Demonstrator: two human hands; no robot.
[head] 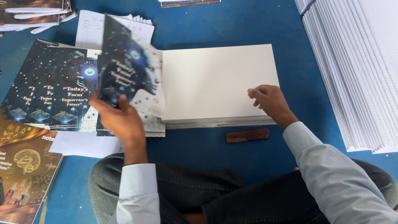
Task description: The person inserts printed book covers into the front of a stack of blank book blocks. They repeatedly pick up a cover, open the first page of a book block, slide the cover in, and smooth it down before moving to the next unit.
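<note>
Two hands: left hand (118, 118) pinching printed cover sheet (130, 66), lifted at left edge of cream paper stack (217, 83); right hand (269, 99) loosely curled, pressing stack's right corner.
Risk: likely skewed landing from one-handed grip.
Risk: top sheets possibly sliding.

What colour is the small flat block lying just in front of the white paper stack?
Reddish brown, like wood: the block lies on the blue surface, seen in the head view.
</note>
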